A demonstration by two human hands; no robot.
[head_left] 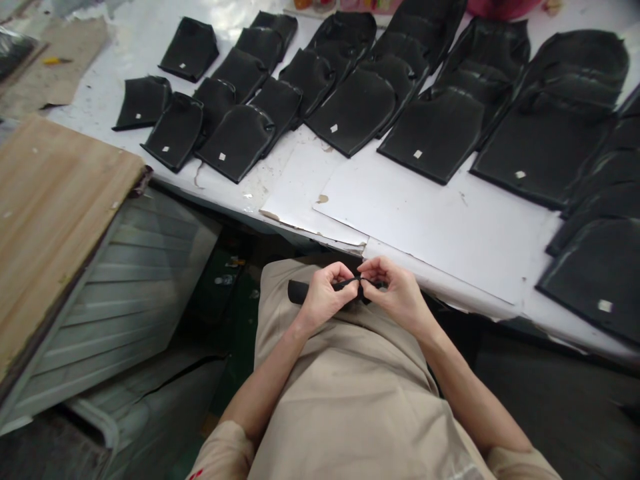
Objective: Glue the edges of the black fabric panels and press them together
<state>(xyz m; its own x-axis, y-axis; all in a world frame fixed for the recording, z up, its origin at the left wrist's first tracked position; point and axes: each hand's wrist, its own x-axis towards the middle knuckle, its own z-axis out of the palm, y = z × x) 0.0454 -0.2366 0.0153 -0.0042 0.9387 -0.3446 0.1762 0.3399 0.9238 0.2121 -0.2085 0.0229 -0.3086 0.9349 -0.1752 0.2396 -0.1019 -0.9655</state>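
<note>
Over my lap, just in front of the table edge, both hands pinch a small black piece (299, 291) that looks like the dark pieces on the table. My left hand (327, 293) is closed around its middle, with one end sticking out to the left. Close beside it, my right hand (393, 290) pinches the piece's other end between thumb and fingers. The fingertips of both hands nearly meet. Most of the piece is covered by my fingers, so its full shape is hidden.
Rows of black flat pieces (357, 110) with small white stickers overlap across the white table (420, 220). A wooden board (55, 220) tops a pale slatted box at the left. A yellow-handled tool (56, 61) lies on brown card. A pink container (503, 7) stands at the back.
</note>
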